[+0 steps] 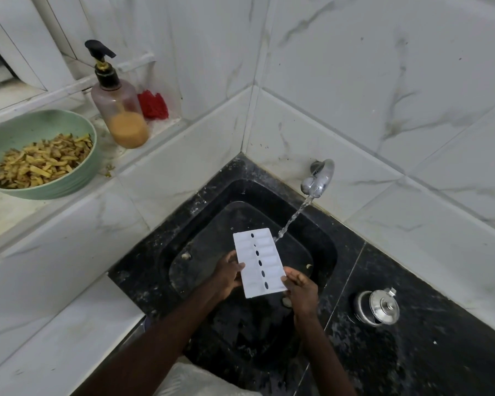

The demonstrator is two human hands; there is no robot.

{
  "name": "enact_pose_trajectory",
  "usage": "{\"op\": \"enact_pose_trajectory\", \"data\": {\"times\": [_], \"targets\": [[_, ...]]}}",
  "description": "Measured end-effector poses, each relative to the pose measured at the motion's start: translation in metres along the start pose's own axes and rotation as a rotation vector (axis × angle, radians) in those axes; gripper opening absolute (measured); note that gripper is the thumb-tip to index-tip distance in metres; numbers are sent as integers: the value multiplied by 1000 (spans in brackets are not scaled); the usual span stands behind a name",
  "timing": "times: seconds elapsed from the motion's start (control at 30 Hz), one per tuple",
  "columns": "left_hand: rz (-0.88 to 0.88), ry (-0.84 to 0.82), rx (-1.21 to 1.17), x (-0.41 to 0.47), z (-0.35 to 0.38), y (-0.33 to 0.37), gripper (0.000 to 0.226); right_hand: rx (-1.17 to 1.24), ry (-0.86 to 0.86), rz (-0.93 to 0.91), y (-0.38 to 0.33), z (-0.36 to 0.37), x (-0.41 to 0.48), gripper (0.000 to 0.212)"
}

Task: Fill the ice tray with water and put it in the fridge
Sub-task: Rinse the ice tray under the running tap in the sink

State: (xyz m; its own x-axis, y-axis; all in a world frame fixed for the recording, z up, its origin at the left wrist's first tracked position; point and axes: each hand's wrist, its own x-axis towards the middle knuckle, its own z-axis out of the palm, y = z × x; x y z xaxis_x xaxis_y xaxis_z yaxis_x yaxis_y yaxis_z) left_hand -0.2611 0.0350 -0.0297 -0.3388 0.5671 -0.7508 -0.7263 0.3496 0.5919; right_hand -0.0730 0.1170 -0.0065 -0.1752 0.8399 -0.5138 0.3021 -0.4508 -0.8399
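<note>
A white ice tray [259,261] with two rows of cells is held over the black sink [209,212]. My left hand [226,277] grips its near left edge and my right hand [300,290] grips its near right corner. Water [293,217] streams from the chrome tap [318,178] on the wall and meets the tray's far right edge. The tray lies roughly level, long side pointing away from me. No fridge is in view.
A steel lidded pot [379,307] stands on the black counter right of the sink. On the tiled ledge at left sit a green bowl [40,192] of peels, a pump soap bottle [119,107] and a red scrubber [152,105].
</note>
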Motion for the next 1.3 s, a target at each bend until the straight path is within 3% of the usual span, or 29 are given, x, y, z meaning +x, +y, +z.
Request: {"op": "enact_pose_trajectory", "data": {"times": [0.23, 0.47, 0.87, 1.1, 1.3], "targets": [[-21, 63, -13, 0, -2, 0, 41, -1, -28, 4, -5, 2, -1, 20], [-31, 142, -56, 1, -3, -1, 38, -150, -79, 36, -10, 5, 18, 11], [-78, 149, -200, 2, -14, 10, 35, -320, 89, -185, -132, 15, 117, 27], [-113, 130, -319, 4, -26, 9, 40, -429, 20, -219, -159, 33, 167, 69], [-129, 179, -302, -1, -34, 18, 39, -246, 116, -156, -162, 49, 183, 109]]}}
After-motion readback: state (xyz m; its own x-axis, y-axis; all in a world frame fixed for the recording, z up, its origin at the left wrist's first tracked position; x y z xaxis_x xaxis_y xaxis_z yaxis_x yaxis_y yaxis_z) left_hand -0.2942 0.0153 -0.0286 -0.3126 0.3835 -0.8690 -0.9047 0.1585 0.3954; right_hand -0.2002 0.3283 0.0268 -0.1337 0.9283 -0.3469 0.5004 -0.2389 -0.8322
